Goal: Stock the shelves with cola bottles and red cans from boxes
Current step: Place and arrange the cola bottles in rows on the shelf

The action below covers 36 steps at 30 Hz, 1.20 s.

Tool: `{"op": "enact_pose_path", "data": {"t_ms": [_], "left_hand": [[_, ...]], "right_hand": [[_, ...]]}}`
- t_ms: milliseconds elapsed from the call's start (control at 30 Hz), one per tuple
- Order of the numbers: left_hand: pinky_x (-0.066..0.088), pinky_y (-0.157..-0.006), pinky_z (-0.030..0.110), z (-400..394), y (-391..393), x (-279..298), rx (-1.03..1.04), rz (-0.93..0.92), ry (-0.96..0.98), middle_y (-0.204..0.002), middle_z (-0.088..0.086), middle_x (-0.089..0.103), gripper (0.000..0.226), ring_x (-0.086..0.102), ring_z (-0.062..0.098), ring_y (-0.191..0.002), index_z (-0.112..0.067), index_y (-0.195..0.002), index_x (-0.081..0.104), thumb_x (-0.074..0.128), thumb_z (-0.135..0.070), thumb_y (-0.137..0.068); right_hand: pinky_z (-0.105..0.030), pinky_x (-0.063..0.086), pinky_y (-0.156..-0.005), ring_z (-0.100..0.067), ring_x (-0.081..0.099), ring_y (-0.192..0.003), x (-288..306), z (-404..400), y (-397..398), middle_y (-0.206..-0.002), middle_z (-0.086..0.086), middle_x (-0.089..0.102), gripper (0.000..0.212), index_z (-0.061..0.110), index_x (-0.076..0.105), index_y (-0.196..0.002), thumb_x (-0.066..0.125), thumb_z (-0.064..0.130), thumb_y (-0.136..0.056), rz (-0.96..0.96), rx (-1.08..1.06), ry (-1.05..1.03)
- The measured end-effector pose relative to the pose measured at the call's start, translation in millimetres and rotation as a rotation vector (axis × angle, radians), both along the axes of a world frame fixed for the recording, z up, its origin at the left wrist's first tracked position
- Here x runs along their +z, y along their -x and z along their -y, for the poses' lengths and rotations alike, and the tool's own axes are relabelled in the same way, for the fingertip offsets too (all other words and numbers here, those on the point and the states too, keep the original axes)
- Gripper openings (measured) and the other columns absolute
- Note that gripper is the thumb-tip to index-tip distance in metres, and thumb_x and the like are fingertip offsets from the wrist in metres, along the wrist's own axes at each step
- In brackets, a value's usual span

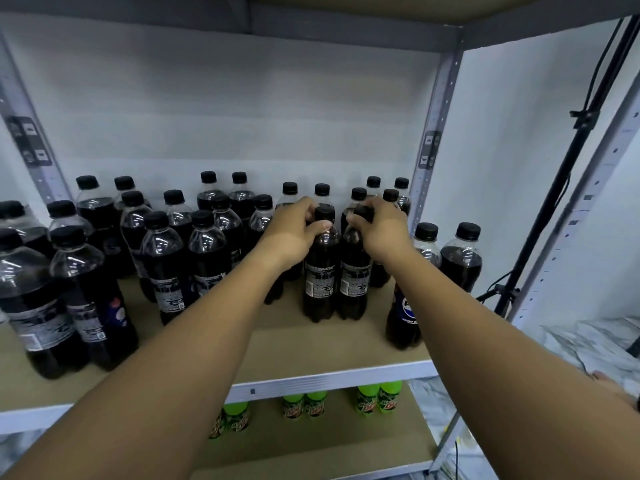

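Head view: two cola bottles stand upright side by side, touching, mid-shelf toward the front, long axes vertical. Left bottle (320,271) sits under the left hand (294,233), fingers wrapped round its neck just below the cap. Right bottle (355,271) sits under the right hand (382,230), clenched over its cap and neck. Both hands come from the front and above, so each bottle lies straight below and just ahead of its own hand; neither arm crosses. Bases look set on the shelf board (311,344), though I can't tell if weight is fully down. Behind the pair, a back row of bottles (289,195); to the pair's left, a dense cluster (162,258); to its right, a lone bottle (405,306) near the post (434,133). Likely next: let go straight up, or nudge the pair back. No red cans visible.
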<state>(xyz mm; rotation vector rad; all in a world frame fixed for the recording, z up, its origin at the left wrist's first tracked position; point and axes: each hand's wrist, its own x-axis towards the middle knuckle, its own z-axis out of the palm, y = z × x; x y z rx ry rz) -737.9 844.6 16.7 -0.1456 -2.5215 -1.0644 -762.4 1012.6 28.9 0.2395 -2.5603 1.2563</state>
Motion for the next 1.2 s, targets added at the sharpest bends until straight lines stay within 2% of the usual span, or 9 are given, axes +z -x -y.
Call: {"op": "enact_pose_path", "data": {"t_ms": [67,167,267,367,533,833,967,1067,1200], "left_hand": [[0.04,-0.069,0.01,5,-12,0,-0.016,-0.013,-0.005,-0.105,-0.003,0.063,0.027,0.057,0.013,-0.1,-0.011,-0.121,0.063,0.067,-0.026,-0.1],[0.045,-0.074,0.015,13,-32,-1,-0.025,-0.025,-0.041,-0.101,-0.01,0.061,0.029,0.06,0.013,-0.102,-0.014,-0.124,0.063,0.068,-0.026,-0.099],[0.039,-0.07,0.001,20,-53,-2,-0.017,-0.044,-0.023,-0.099,-0.014,0.06,0.03,0.061,0.005,-0.094,-0.017,-0.126,0.063,0.069,-0.027,-0.098],[0.047,-0.073,0.011,28,-71,-2,-0.022,-0.052,-0.042,-0.097,-0.018,0.061,0.03,0.064,0.001,-0.089,-0.019,-0.125,0.063,0.07,-0.029,-0.098],[0.061,-0.083,0.039,37,-94,-5,-0.048,-0.054,-0.1,-0.112,-0.007,0.069,0.03,0.072,0.011,-0.092,-0.024,-0.126,0.063,0.069,-0.031,-0.098],[0.056,-0.087,0.03,35,-107,-6,-0.026,-0.086,-0.087,-0.109,-0.008,0.07,0.02,0.07,0.002,-0.092,-0.027,-0.119,0.064,0.066,-0.031,-0.1],[0.051,-0.076,0.02,32,-107,-7,-0.009,-0.086,-0.079,-0.105,-0.011,0.069,0.02,0.07,0.002,-0.085,-0.026,-0.119,0.063,0.066,-0.032,-0.1],[0.052,-0.076,0.017,32,-107,-10,-0.006,-0.077,-0.15,-0.105,-0.017,0.067,0.02,0.07,-0.001,-0.086,-0.028,-0.119,0.064,0.068,-0.032,-0.099],[0.055,-0.093,0.02,30,-113,-26,-0.006,-0.111,-0.259,-0.126,-0.012,0.066,0.045,0.066,0.002,-0.109,-0.023,-0.138,0.058,0.071,-0.035,-0.096]], "right_hand": [[-0.026,0.039,-0.082,-0.017,0.055,-0.104,-1,-1,-10,-0.128,-0.009,0.063,0.033,0.01,0.06,-0.128,0.065,0.026,-0.099,-0.029,0.028,0.012],[-0.025,0.039,-0.081,-0.013,0.052,-0.098,-2,0,-23,-0.125,-0.008,0.064,0.034,0.01,0.062,-0.125,0.067,0.028,-0.097,-0.039,0.067,0.011],[-0.025,0.041,-0.083,-0.016,0.059,-0.104,-3,5,-36,-0.123,-0.007,0.066,0.039,0.011,0.063,-0.126,0.07,0.032,-0.095,-0.052,0.087,-0.004],[-0.028,0.045,-0.081,-0.021,0.063,-0.106,-5,10,-48,-0.12,-0.007,0.067,0.042,0.011,0.064,-0.125,0.072,0.035,-0.093,-0.061,0.098,-0.007],[-0.041,0.058,-0.089,-0.023,0.068,-0.099,-7,16,-63,-0.111,-0.007,0.071,0.04,0.013,0.066,-0.121,0.074,0.038,-0.091,-0.063,0.135,-0.011],[-0.028,0.052,-0.079,-0.02,0.069,-0.096,-3,12,-75,-0.109,-0.006,0.073,0.035,0.016,0.068,-0.122,0.072,0.036,-0.093,-0.066,0.206,-0.034],[-0.027,0.047,-0.09,-0.021,0.065,-0.111,-8,10,-74,-0.122,-0.005,0.07,0.044,0.016,0.064,-0.132,0.07,0.039,-0.094,-0.085,0.207,-0.035],[-0.037,0.052,-0.101,-0.018,0.064,-0.114,-18,8,-75,-0.124,-0.002,0.069,0.052,0.018,0.061,-0.135,0.072,0.043,-0.091,-0.115,0.223,0.034],[-0.025,0.05,-0.094,-0.009,0.059,-0.114,-41,4,-85,-0.127,0.004,0.062,0.08,0.027,0.051,-0.14,0.088,0.049,-0.072,-0.151,0.204,0.202]]}}
